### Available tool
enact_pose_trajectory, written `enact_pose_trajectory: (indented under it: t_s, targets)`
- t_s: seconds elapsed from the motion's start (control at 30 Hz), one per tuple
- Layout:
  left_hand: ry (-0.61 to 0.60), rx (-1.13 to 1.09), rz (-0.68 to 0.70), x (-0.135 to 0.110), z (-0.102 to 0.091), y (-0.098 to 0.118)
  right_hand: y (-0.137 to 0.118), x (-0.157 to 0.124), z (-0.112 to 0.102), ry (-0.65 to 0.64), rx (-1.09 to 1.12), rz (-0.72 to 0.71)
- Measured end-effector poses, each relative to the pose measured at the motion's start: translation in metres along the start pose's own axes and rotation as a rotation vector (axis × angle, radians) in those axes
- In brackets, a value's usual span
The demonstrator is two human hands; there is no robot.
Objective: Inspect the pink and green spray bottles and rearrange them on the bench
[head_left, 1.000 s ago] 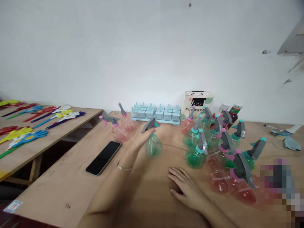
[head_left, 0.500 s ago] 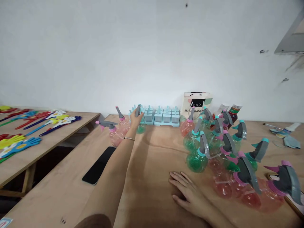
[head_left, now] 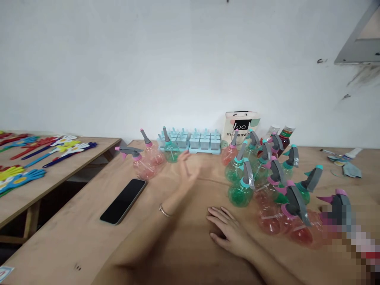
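My left hand (head_left: pixel 190 170), blurred by motion, is in the air over the middle of the table, fingers apart and holding nothing. Just left of it stands a green spray bottle (head_left: pixel 171 152) with a grey trigger head, beside two pink spray bottles (head_left: pixel 152 152). My right hand (head_left: pixel 227 229) lies flat on the tabletop with spread fingers. Close to its right is a crowd of green and pink spray bottles; the nearest green spray bottle (head_left: pixel 240 194) stands above and right of my fingertips.
A black phone (head_left: pixel 123 202) lies on the table (head_left: pixel 68 245) at left. Light-blue popsicle moulds (head_left: pixel 204 144) and a paper bag (head_left: pixel 240 130) stand by the wall. Colourful hand-shaped clappers (head_left: pixel 68 148) cover another table. A dark red bottle (head_left: pixel 285 138) stands behind the spray bottles.
My left hand has let go of the green spray bottle's head and moved right and nearer. That bottle now stands beside the pink ones. My right hand stays flat on the table.
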State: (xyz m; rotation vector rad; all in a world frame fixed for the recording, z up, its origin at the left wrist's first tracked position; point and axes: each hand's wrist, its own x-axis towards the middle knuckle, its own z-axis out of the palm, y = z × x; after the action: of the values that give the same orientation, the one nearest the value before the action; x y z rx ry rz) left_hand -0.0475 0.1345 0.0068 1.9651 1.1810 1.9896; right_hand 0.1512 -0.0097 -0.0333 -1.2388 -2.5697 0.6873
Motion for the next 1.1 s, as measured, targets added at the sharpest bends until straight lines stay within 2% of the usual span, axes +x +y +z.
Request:
enact_pose_trajectory:
  t_s: [0.07,0.1,0.13,0.23,0.3,0.37,0.5,0.57,0.63,0.77,0.83,0.9,0.97,1.03,1.1]
  targets:
    - [-0.318,-0.127,0.013,-0.020,0.017,0.044,0.000,0.000,0.001,0.017,-0.014,-0.002]
    - [-0.441,-0.176,0.002,-0.027,0.027,0.064,0.000,0.000,0.002,0.030,-0.015,-0.010]
    - [-0.488,-0.211,-0.036,-0.033,0.039,0.080,0.000,-0.001,0.004,0.048,-0.010,-0.021]
    - [-0.521,-0.232,-0.205,-0.044,0.074,0.110,0.002,-0.003,0.007,0.109,0.020,-0.064]
    - [-0.509,-0.204,-0.347,-0.048,0.091,0.116,0.003,-0.004,0.008,0.138,0.029,-0.081]
    - [-0.517,-0.170,-0.423,-0.050,0.098,0.114,0.004,-0.004,0.009,0.149,0.029,-0.085]
    - [-0.605,-0.226,-0.338,-0.052,0.085,0.102,0.003,-0.004,0.007,0.129,0.027,-0.065]
    - [-0.580,-0.327,-0.336,-0.055,0.075,0.097,0.002,-0.004,0.007,0.119,0.026,-0.064]
    - [-0.449,-0.422,-0.413,-0.060,0.068,0.095,0.003,-0.003,0.007,0.121,0.022,-0.077]
    - [-0.074,-0.591,-0.645,-0.066,0.057,0.089,0.006,-0.003,0.011,0.119,0.007,-0.072]
    - [-0.018,-0.743,-0.758,-0.060,0.046,0.084,0.008,-0.003,0.014,0.113,0.006,-0.042]
    - [-0.152,-0.950,-0.880,-0.048,0.030,0.078,0.008,-0.004,0.016,0.120,0.007,-0.002]
    - [-0.377,-1.128,-0.970,-0.036,0.013,0.071,0.008,-0.004,0.015,0.133,0.002,0.000]
    - [-0.570,-1.215,-1.009,-0.030,-0.002,0.066,0.007,-0.003,0.013,0.131,-0.005,-0.056]
    - [-0.683,-1.224,-1.015,-0.031,-0.013,0.062,0.006,-0.002,0.010,0.112,-0.007,-0.094]
